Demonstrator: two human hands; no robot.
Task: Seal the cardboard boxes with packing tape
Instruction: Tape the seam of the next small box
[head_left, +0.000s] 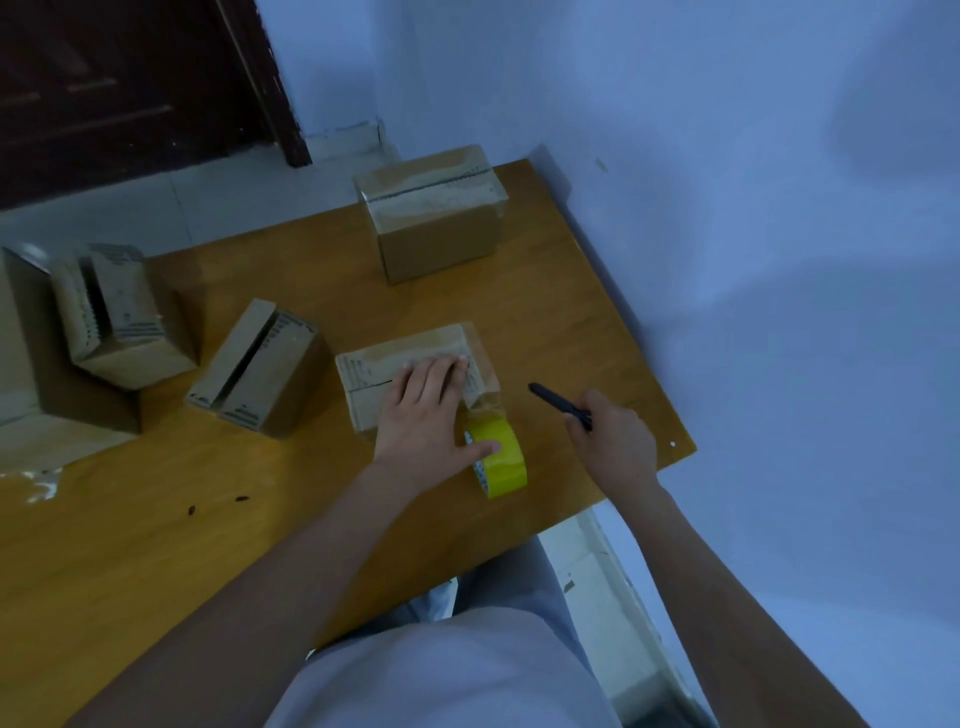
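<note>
A small brown cardboard box (415, 371) sits mid-table (156, 519), long axis running left to right. The left hand (431, 410) presses flat on it, thumb touching a yellow tape roll (498, 457). The right hand (613, 441) grips a black cutter (558, 404).

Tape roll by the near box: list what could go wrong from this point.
1. The tape roll stands on edge near the table edge, steadied only by the left hand's thumb; it may roll off.
2. The strip from the roll to the near box looks creased at the box's corner, so it could stick unevenly.
3. The right hand grips a dark cutter pointing towards the left hand's fingers; a hasty cut might nick them.
</note>
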